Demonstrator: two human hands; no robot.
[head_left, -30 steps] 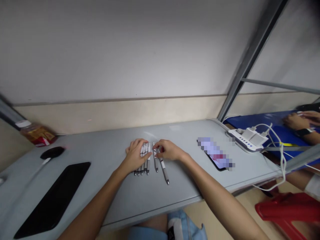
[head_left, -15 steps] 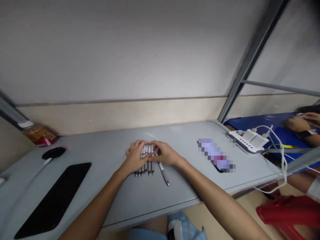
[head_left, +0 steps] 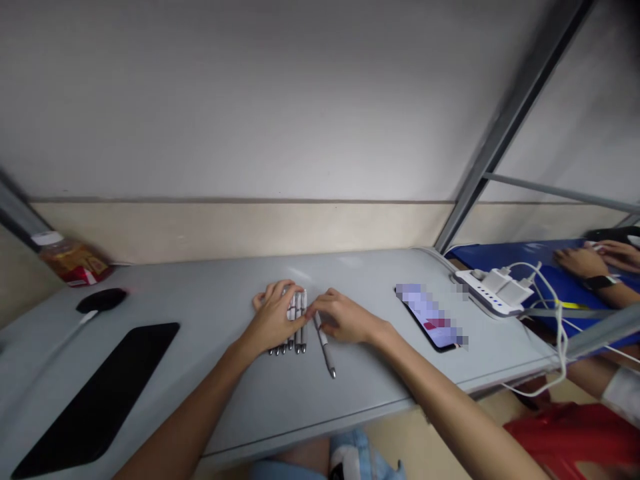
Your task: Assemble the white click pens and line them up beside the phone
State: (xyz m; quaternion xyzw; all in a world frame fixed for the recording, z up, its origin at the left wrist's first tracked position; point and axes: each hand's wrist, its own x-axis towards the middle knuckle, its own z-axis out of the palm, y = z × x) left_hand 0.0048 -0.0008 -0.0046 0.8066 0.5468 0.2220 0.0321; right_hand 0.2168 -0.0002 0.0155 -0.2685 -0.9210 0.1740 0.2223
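Several white-and-grey pens (head_left: 300, 333) lie side by side in a row on the grey table, silver tips toward me. My left hand (head_left: 278, 308) curls over the row, its fingers on the far ends and left side and its thumb across the right side. One more pen (head_left: 325, 349) lies slanted just to the right, apart from the row at its tip. My right hand (head_left: 345, 317) has thumb and fingers closed around that pen's upper end, which they partly hide.
A black slab-like object (head_left: 100, 393) and a black puck with a white cable (head_left: 101, 301) lie left, near a bottle (head_left: 73, 260). Right are a phone (head_left: 425, 317) and a power strip (head_left: 493, 290). Beyond a metal frame, another person's hands (head_left: 583, 263) rest over a blue surface.
My right hand has drawn back from the far ends of the row, toward me and slightly right, uncovering more pens. My left hand stays on the row.
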